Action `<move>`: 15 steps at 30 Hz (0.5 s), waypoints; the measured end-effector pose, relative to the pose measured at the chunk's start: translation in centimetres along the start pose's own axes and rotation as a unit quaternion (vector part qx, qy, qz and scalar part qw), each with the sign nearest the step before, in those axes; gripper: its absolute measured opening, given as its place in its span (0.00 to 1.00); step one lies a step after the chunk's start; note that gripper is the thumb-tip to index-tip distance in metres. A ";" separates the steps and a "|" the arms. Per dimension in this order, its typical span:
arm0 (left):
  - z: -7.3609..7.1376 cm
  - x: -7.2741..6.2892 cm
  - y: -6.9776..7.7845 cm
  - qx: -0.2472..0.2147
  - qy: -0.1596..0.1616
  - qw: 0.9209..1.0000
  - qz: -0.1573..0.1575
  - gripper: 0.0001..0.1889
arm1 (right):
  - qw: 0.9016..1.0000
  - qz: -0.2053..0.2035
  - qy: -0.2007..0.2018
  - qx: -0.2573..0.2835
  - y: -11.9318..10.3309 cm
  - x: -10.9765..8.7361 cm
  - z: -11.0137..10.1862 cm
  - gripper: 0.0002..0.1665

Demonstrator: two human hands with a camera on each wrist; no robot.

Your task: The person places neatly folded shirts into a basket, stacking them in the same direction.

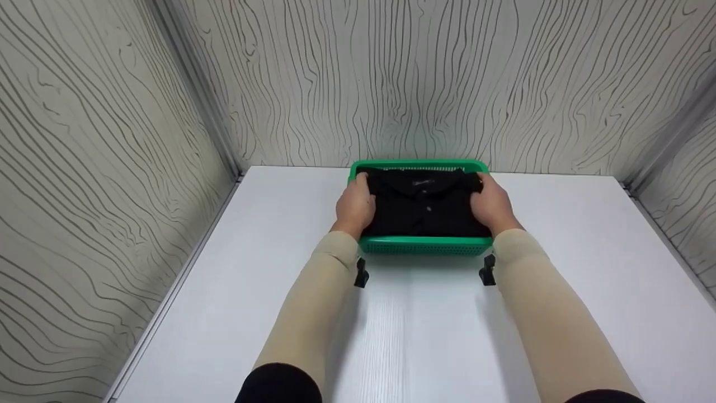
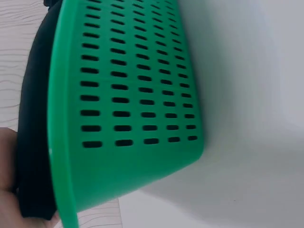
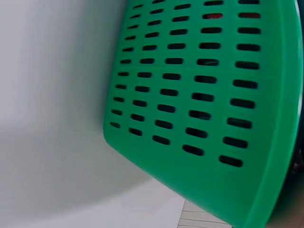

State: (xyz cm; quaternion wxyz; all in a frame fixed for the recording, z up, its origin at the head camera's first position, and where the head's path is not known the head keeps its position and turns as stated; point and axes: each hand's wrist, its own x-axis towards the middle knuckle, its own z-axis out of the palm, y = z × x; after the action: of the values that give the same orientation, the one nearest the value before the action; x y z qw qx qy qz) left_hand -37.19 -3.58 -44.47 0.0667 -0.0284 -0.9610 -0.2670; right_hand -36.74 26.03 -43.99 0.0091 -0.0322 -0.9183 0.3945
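Note:
A folded black garment with a collar and small buttons, like a shirt (image 1: 422,215), lies at the top of a green plastic basket (image 1: 425,242). At its left side my left hand (image 1: 356,206) grips the folded edge, thumb on top. My right hand (image 1: 493,204) grips the opposite edge the same way. In the left wrist view, the left hand (image 2: 9,190) holds the dark cloth just above the basket's rim (image 2: 59,118). The right wrist view shows mostly the slotted basket wall (image 3: 190,95), with the right hand blurred at the corner. Fingers under the cloth are hidden.
The basket stands on a white table (image 1: 279,252), near its back edge. Wood-grain panels rise behind (image 1: 335,84) and at both sides. Through the basket's slots in the right wrist view, a bit of something red (image 3: 214,16) shows.

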 end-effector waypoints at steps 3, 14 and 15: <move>0.3 -0.1 0.0 0.027 0.007 1.000 0.006 0.29 | 1.000 -0.007 0.002 -0.009 0.2 0.0 0.2 0.38; 0.7 -0.7 -0.5 0.130 0.017 0.991 0.026 0.32 | 0.996 -0.055 0.035 -0.056 0.8 -0.4 0.6 0.41; 0.6 -0.7 -0.6 0.129 0.016 0.991 0.029 0.32 | 0.995 -0.060 0.039 -0.062 0.8 -0.5 0.6 0.41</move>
State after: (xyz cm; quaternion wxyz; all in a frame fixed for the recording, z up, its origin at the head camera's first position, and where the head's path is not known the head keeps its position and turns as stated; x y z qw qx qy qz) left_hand -36.57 -3.80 -45.39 0.0929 -0.0428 -0.9850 -0.1388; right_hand -36.25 26.12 -45.01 0.0671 0.0072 -0.9402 0.3340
